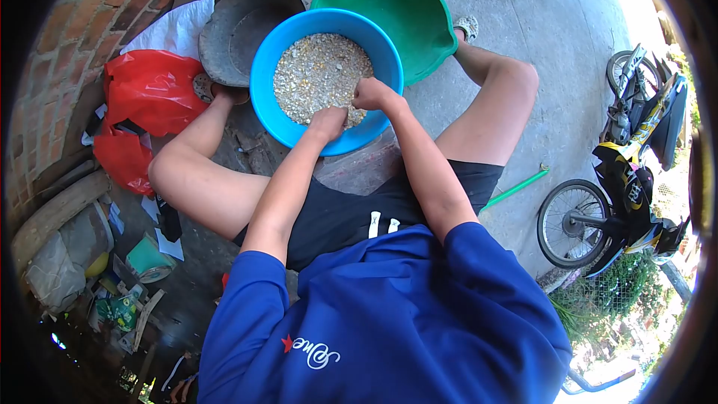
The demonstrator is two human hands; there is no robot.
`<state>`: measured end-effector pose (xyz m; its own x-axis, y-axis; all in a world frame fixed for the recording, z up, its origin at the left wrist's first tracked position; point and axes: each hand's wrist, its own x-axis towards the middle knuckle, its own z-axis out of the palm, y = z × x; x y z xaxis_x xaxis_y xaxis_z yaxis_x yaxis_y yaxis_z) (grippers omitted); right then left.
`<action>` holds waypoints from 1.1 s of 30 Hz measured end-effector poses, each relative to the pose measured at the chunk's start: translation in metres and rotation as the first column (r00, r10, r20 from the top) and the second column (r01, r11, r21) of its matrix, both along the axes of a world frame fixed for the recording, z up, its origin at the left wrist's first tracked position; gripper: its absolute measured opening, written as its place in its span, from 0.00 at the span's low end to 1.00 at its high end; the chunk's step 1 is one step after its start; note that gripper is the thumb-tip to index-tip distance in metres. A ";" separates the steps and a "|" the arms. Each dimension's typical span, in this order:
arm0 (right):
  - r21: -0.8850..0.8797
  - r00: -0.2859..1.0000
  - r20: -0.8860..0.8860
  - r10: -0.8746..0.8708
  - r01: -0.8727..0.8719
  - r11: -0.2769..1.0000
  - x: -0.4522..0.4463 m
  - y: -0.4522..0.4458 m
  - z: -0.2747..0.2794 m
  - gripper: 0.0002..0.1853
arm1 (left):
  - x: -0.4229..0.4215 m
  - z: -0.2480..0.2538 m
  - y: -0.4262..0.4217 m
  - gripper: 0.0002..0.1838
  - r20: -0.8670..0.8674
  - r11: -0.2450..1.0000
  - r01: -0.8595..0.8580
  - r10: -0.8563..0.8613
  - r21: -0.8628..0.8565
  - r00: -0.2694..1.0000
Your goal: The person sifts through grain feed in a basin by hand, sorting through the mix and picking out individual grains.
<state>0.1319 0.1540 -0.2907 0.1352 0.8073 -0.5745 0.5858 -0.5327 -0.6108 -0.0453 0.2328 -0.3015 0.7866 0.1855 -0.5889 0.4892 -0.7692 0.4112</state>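
A blue basin [263, 97] stands between my legs, holding a broad bed of pale, coarse grain [318, 75] with yellowish bits in it. My left hand [329, 123] is closed at the near side of the basin, low against the grain. Just to its right and slightly farther off, my right hand [372, 94] is curled into a fist over the grain's edge. The two hands are close but apart. Whatever either hand holds is hidden by the fingers.
Behind the basin lie a green scoop-shaped tub [404, 15] and a dark, worn pan [239, 37]. Red plastic bags [149, 97] sit by the brick wall [82, 22] at left. A green stick [516, 188] and a motorbike [628, 172] are on the right.
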 end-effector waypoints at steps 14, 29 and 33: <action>-0.135 0.998 0.057 -0.006 0.013 0.991 -0.007 -0.009 -0.008 0.15 | 0.002 0.000 -0.001 0.09 -0.077 0.996 0.066 -0.062 0.051 0.995; 0.076 0.969 0.154 -0.193 0.183 0.980 -0.014 -0.012 -0.002 0.17 | 0.004 0.018 0.018 0.07 -0.040 0.999 -0.045 0.046 0.011 0.998; 0.105 0.963 0.196 -0.185 0.167 0.980 -0.024 -0.011 -0.012 0.18 | 0.006 0.022 0.031 0.07 -0.007 0.980 -0.190 0.190 -0.065 0.982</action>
<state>0.1083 0.1430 -0.3027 0.3868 0.8058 -0.4485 0.6044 -0.5888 -0.5366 -0.0389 0.2635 -0.2792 0.7403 0.2927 -0.6052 0.6242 -0.6335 0.4572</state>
